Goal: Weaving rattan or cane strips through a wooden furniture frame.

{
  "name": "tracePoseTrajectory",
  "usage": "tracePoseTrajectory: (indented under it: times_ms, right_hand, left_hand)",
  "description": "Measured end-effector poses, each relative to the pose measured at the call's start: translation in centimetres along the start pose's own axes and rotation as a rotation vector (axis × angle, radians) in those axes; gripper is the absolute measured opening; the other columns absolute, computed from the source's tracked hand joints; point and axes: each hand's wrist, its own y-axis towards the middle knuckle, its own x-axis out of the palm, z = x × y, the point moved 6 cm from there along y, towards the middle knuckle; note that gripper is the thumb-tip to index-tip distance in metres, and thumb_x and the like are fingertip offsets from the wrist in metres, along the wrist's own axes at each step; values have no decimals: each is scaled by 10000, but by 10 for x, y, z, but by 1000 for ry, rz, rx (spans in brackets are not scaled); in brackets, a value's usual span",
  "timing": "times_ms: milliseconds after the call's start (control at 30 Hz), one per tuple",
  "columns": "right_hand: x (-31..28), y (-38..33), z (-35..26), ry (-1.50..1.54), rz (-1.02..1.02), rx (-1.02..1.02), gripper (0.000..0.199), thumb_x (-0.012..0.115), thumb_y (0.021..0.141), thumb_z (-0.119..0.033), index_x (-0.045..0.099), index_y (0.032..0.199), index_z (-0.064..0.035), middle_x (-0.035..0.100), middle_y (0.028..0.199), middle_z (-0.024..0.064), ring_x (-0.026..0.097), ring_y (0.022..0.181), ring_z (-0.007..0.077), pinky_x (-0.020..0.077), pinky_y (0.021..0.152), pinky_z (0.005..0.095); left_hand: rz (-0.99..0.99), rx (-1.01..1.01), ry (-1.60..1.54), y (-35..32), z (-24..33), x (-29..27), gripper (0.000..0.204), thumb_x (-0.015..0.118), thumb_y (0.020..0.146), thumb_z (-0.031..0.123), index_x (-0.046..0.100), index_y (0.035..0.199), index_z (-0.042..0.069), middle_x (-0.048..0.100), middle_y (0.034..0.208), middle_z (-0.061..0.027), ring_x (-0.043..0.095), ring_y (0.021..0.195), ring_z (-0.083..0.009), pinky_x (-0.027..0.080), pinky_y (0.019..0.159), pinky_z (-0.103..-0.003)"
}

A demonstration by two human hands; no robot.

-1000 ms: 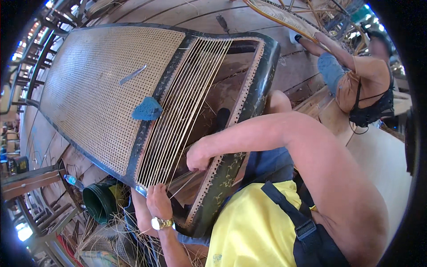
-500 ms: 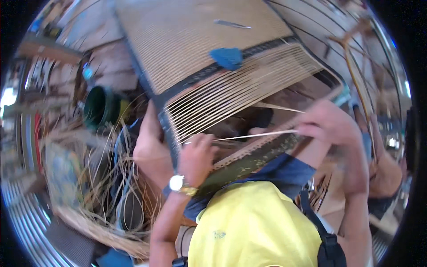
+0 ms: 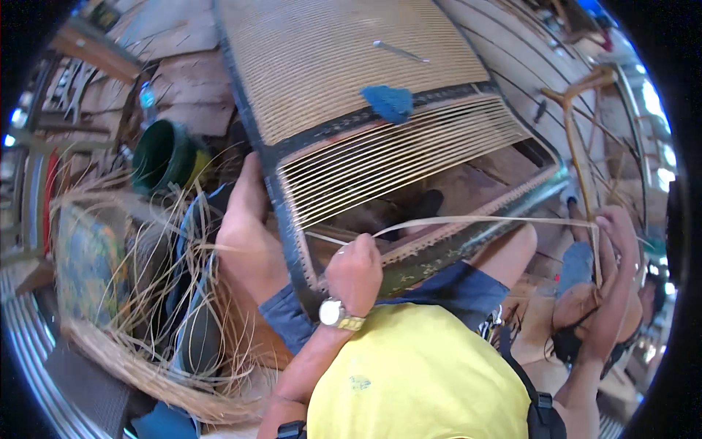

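Observation:
A big dark-framed panel (image 3: 289, 241) of woven cane (image 3: 329, 66) leans across my knees, its near part strung only with parallel strands (image 3: 409, 154). My left hand (image 3: 355, 269), with a wristwatch, is closed on a thin cane strand (image 3: 482, 219) at the frame's near edge. That strand runs taut to the right, where my right hand (image 3: 613, 228) pinches its far end, stretched well away from the frame. On the woven part lie a blue cloth (image 3: 387, 102) and a thin metal tool (image 3: 398, 51).
Loose cane strands (image 3: 146, 307) pile up on the floor at my left, beside a green bucket (image 3: 164, 155) and a small bottle (image 3: 146, 95). Another person (image 3: 578, 314) sits low at my right. A bent wooden frame (image 3: 574, 132) stands behind on the plank floor.
My view has swung, and the panel now lies closer in. My right hand has drawn the strand far out to the right, while my left hand has closed on it at the frame's edge.

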Motion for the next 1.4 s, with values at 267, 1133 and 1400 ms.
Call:
tracePoseTrajectory:
  times_ms: [267,1133,1400]
  right_hand:
    - [-4,-8,-150,459,223,-267,322,657,904,-195,651,1137,27,662,1066,152,662,981,243,523,850,336]
    - [392,-280,35,735,-266,604,424,621,933,-410,687,1097,-25,722,889,135,688,739,220,537,706,383]
    - [381,-265,54,802,-11,654,402,622,935,-386,681,1095,-22,713,893,133,679,781,237,529,722,367]
  left_hand:
    - [48,37,-60,-4,4,1,78,645,881,94,597,823,72,594,648,-135,608,584,-333,469,521,-448]
    - [-9,148,65,-13,0,16,236,553,984,179,652,986,-34,718,879,-171,699,772,-275,556,684,-354]
    - [-66,75,106,-11,-6,17,280,524,989,224,635,990,-32,719,897,-189,697,793,-330,553,710,-390]
